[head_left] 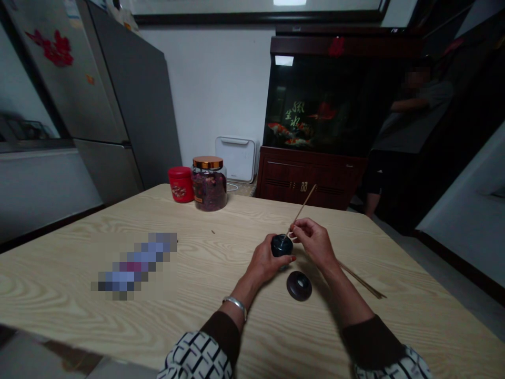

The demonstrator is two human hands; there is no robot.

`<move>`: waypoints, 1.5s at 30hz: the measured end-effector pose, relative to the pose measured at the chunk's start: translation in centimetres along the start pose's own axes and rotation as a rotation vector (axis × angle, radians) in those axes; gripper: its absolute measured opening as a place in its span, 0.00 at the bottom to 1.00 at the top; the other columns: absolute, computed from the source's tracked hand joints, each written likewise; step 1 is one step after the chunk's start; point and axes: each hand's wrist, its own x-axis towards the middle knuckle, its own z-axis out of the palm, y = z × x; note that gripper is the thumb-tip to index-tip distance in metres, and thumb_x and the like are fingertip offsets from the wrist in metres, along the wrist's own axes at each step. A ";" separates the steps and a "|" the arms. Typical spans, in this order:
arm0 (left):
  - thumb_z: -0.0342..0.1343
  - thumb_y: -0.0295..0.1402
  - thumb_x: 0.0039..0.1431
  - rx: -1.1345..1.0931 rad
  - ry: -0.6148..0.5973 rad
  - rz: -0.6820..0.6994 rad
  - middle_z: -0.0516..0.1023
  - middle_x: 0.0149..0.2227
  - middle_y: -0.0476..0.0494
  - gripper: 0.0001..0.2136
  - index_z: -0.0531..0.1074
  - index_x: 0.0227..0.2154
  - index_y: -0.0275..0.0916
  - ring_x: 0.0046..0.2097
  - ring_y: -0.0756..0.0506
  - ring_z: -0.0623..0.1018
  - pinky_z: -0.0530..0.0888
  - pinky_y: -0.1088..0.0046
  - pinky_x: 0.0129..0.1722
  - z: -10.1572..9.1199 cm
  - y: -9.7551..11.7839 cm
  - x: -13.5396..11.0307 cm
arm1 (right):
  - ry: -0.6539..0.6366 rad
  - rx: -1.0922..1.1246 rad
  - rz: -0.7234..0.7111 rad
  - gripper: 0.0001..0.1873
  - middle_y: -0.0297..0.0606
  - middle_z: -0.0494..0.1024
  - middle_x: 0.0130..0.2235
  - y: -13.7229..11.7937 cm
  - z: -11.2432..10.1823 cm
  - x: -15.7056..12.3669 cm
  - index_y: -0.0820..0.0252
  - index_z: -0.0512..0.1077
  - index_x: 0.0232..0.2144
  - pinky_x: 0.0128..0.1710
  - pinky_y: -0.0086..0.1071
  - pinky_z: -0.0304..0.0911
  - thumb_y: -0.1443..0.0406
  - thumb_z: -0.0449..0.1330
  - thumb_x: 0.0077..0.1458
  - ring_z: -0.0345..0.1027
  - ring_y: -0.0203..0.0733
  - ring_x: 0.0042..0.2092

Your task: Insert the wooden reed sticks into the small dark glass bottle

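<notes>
The small dark round pot (281, 245) looked glossy, like glazed ceramic; the thin wooden stick (304, 203) was matt; the pale wood-grain tabletop (221, 316) looked smooth.

1. On my feed, the small round pot (281, 245) reads glossy blue-black.
2. The round disc (294, 287) looks deep plum, with a pale centre.
3. The thin stick (304, 203) comes through pale tan.
4. I see the tabletop (221, 252) as blond wood with wavy grain.
5. The sleeve (195, 358) has a black-and-white geometric pattern; the cuff (223, 337) is dark brown.
6. The glass jar (209, 192) holds dark red contents under a copper-gold lid (207, 162).
</notes>
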 end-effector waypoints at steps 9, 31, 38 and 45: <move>0.70 0.41 0.44 -0.028 0.001 -0.011 0.79 0.42 0.43 0.29 0.69 0.49 0.38 0.42 0.43 0.77 0.72 0.70 0.42 0.1 -0.1 0.0 | 0.143 -0.798 0.082 0.09 0.39 0.79 0.32 4.4 -10.4 0.6 0.57 0.75 0.30 0.34 0.32 0.60 0.60 0.58 0.54 0.71 0.42 0.34; 0.70 0.41 0.43 -0.034 0.000 -0.022 0.79 0.41 0.43 0.29 0.70 0.49 0.38 0.43 0.43 0.77 0.71 0.70 0.42 -0.1 0.2 -0.1 | 0.337 -0.447 0.002 0.08 0.36 0.78 0.29 2.1 -12.1 0.7 0.57 0.77 0.28 0.28 0.29 0.60 0.59 0.64 0.47 0.69 0.38 0.30; 0.71 0.41 0.43 -0.052 0.009 -0.013 0.79 0.42 0.44 0.30 0.69 0.49 0.38 0.43 0.43 0.77 0.71 0.70 0.42 0.1 0.0 -0.2 | 0.523 0.473 -0.094 0.18 0.33 0.78 0.30 -3.4 -7.2 0.8 0.60 0.76 0.29 0.24 0.20 0.67 0.59 0.74 0.36 0.71 0.31 0.28; 0.70 0.42 0.43 -0.046 0.001 -0.001 0.79 0.40 0.44 0.29 0.70 0.48 0.38 0.41 0.43 0.77 0.71 0.71 0.41 0.1 -0.2 -0.1 | 0.473 0.384 -0.213 0.14 0.33 0.77 0.29 -2.8 -3.4 0.7 0.61 0.75 0.31 0.27 0.25 0.72 0.60 0.72 0.44 0.73 0.33 0.29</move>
